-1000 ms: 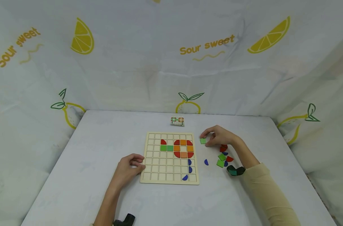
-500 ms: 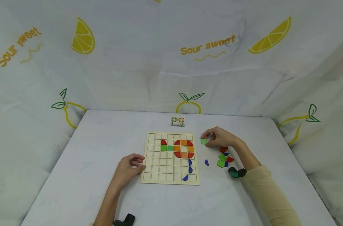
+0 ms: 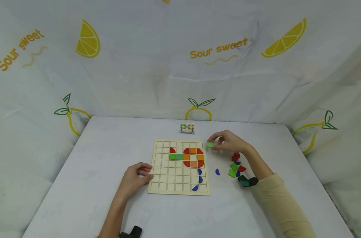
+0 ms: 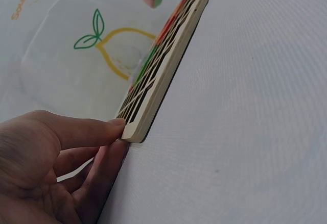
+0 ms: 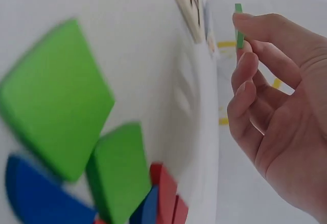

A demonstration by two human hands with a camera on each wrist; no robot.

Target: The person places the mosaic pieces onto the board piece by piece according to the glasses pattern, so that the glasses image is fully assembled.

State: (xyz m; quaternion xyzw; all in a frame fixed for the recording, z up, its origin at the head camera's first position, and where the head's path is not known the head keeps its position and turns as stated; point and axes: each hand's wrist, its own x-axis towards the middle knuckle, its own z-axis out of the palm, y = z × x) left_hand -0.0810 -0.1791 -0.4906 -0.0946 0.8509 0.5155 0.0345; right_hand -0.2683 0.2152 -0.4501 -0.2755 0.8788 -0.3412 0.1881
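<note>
A wooden grid board [image 3: 172, 180] lies flat on the table, with red, orange, green and blue pieces on its squares. My left hand [image 3: 135, 178] holds the board's left edge; in the left wrist view the thumb [image 4: 97, 131] lies along the rim with fingers below it. Off the board's upper right corner, my right hand [image 3: 229, 141] pinches a green square tile [image 3: 210, 144] by its edges. The right wrist view shows that tile [image 5: 239, 26] edge-on between thumb and fingertip, raised off the table.
Right of the board lie loose green tiles [image 3: 234, 166], red pieces [image 3: 242, 168] and blue half-rounds, with one blue half-round [image 3: 217, 172] apart from them. A small pattern card [image 3: 187, 128] sits behind the board. A lemon-print curtain [image 3: 133, 82] encloses the table.
The right hand has lifted the green square tile and carried it slightly left and back toward the board's upper right corner. The left hand stays at the board's edge.
</note>
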